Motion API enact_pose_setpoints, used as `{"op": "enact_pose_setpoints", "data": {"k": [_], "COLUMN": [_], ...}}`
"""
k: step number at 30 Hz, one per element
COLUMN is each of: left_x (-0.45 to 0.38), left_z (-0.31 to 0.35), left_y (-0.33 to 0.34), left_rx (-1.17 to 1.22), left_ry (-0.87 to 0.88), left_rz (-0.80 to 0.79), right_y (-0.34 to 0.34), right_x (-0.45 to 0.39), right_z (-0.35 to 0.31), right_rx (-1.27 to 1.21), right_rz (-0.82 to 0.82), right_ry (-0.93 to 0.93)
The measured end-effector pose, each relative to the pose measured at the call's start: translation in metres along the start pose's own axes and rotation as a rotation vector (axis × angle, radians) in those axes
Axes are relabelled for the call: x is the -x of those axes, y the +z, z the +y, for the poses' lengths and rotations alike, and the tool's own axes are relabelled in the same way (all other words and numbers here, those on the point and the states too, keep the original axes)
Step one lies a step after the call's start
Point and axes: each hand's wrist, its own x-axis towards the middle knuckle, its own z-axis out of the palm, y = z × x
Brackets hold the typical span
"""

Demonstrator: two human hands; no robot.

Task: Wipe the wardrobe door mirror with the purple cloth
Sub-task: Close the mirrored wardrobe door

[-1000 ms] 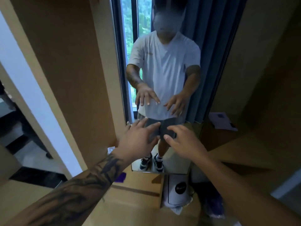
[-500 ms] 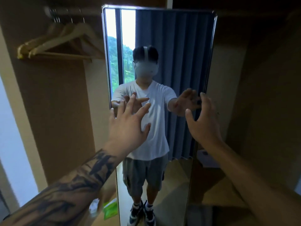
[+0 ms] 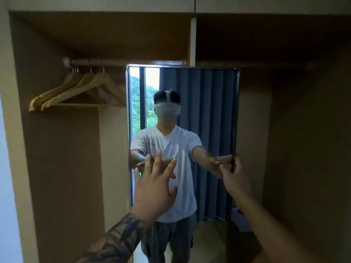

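The tall wardrobe door mirror (image 3: 209, 111) stands upright in the middle of the open wardrobe and reflects a person in a white shirt. My left hand (image 3: 153, 188) is raised in front of the lower left part of the glass, fingers straight and spread, holding nothing. My right hand (image 3: 235, 179) is at the mirror's right edge, with the thumb on the front and the fingers curled round the frame. No purple cloth is in view.
Several wooden hangers (image 3: 76, 92) hang from a rail (image 3: 121, 61) at the upper left. Brown wardrobe walls close in on both sides, and a white divider (image 3: 192, 40) runs above the mirror.
The view has risen from the wardrobe floor to the mirror's top. Both hands went up with it. My right hand moved out to the right edge and closed round it.
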Motion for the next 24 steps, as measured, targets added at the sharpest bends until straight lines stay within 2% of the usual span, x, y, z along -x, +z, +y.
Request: {"op": "enact_pose_setpoints", "data": {"k": [7, 10, 15, 20, 24], "left_x": [-0.006, -0.008, -0.009, 0.001, 0.008], "left_z": [-0.005, -0.003, 0.000, 0.003, 0.004], "left_y": [0.007, 0.009, 0.017, 0.018, 0.010], "left_rx": [0.059, 0.125, 0.248, 0.226, 0.208], "left_ry": [-0.021, -0.040, -0.069, -0.027, 0.009], "left_rz": [-0.111, -0.170, -0.246, -0.294, -0.294], "right_y": [-0.007, -0.010, -0.013, -0.009, 0.005], "right_x": [0.022, 0.041, 0.071, 0.092, 0.109], "right_z": [0.011, 0.013, 0.010, 0.013, 0.014], "right_rx": [0.038, 0.095, 0.109, 0.177, 0.320], "right_rz": [0.049, 0.134, 0.181, 0.107, 0.175], "right_ry": [-0.045, -0.126, -0.330, -0.437, -0.560]}}
